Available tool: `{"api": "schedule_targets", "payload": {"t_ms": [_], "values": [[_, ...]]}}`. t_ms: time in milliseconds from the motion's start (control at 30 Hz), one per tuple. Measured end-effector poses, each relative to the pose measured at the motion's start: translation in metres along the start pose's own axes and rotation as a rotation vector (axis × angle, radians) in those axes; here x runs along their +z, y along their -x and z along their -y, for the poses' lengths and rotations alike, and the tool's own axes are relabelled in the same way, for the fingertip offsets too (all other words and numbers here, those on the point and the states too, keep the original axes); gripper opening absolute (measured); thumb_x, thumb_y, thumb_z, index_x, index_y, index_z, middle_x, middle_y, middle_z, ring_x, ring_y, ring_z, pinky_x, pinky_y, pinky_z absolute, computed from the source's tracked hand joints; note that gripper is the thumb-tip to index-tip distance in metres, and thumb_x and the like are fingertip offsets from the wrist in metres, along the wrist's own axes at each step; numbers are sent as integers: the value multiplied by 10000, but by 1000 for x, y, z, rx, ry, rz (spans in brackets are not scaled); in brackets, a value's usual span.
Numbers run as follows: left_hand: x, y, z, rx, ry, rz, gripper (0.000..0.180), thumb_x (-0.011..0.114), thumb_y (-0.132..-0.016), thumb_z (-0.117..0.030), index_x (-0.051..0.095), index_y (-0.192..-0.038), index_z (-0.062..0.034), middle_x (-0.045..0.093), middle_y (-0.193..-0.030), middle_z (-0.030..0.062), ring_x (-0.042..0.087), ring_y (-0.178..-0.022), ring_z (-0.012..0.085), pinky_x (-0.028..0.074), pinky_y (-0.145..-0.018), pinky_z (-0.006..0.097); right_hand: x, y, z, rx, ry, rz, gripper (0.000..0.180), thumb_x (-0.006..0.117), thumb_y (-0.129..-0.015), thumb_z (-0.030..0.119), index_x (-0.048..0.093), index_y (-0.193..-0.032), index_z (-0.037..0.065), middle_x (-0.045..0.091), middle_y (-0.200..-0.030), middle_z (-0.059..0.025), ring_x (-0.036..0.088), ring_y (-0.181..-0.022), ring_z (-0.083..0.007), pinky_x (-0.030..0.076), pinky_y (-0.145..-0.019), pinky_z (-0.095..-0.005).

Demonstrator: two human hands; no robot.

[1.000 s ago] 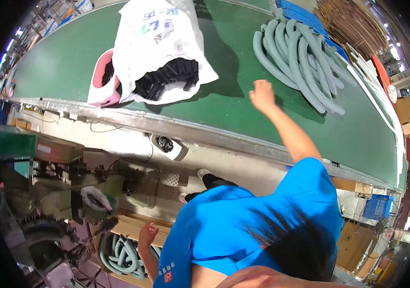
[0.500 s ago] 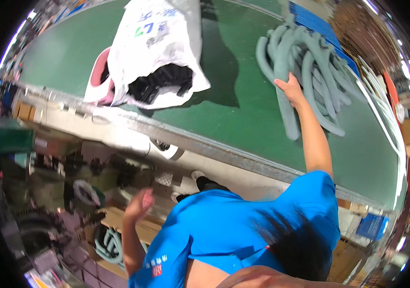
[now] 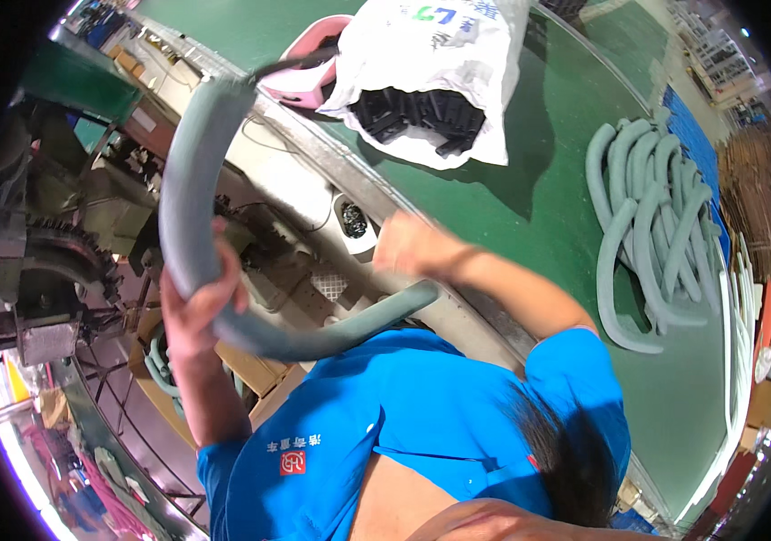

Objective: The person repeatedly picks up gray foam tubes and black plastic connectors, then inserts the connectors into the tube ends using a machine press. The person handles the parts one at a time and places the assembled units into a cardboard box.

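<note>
A long, curved grey-green foam tube [image 3: 189,194] is in my left hand [image 3: 201,302], whose fingers wrap round its lower bend. One end of the tube points up beside the table edge; the other lies across in front of my blue shirt. My right hand [image 3: 417,245] is over the table's front edge, apart from the tube and above its right end. It is blurred, and its fingers cannot be made out. More grey-green tubes [image 3: 647,216] lie in a heap on the right part of the green table [image 3: 494,239].
A white sack [image 3: 435,54] lies on the table, its mouth showing black pieces [image 3: 417,117]. Beside it sits a pink container [image 3: 300,83] with dark contents. A cardboard box [image 3: 255,365] with tubes stands below left, near dark machinery [image 3: 61,261]. White strips [image 3: 735,352] line the right edge.
My right hand has left the heap and moved left to the table edge. A foam tube from the heap is now in my left hand, which was empty. The view has turned left.
</note>
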State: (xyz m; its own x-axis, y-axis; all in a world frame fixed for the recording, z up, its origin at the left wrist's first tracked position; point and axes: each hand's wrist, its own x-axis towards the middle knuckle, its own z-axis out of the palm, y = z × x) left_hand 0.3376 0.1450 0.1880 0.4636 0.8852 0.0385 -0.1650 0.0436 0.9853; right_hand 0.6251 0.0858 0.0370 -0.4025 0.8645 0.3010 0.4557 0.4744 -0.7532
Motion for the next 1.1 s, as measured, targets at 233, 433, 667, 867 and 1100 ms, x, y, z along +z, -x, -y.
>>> {"api": "schedule_targets", "payload": {"t_ms": [233,433,667,867,1100], "values": [[-67,107,-28,-2,-791,-26,596,793,-541,-147,553,-1059,26,614,-825,100,596,-706,183,472,-637,282,-58,-1,-231,589,1217,69,190,586,-776,147,645,-949,98,560,-1001,-112,561,-981,-278,502,-725,-447],[-73,137,1,-234,-834,-60,590,781,-625,-186,536,-1136,-20,628,-913,153,636,-821,240,478,-771,330,-51,-54,-170,396,986,108,226,510,-861,149,566,-1068,77,643,-894,-103,624,-829,-304,504,-670,-434],[-70,143,38,-423,-669,-70,470,737,-688,-165,547,-1089,-9,608,-815,91,580,-747,159,476,-719,310,47,-104,44,481,-907,629,241,474,-987,251,437,-1154,82,511,-692,-28,450,-504,-72,373,-446,-210],[-87,162,49,-328,-606,-15,435,739,-669,-120,556,-1050,-16,623,-827,114,629,-787,196,493,-733,327,85,-104,82,471,-1027,670,276,440,-1000,300,544,-1054,50,559,-688,-22,497,-517,-69,407,-473,-207],[-112,176,44,-282,-650,74,361,717,-649,-84,575,-979,-50,641,-827,167,638,-811,349,495,-701,380,104,-132,107,72,-583,719,282,461,-993,257,593,-1085,24,564,-698,-54,500,-590,-76,392,-546,-233]]}}
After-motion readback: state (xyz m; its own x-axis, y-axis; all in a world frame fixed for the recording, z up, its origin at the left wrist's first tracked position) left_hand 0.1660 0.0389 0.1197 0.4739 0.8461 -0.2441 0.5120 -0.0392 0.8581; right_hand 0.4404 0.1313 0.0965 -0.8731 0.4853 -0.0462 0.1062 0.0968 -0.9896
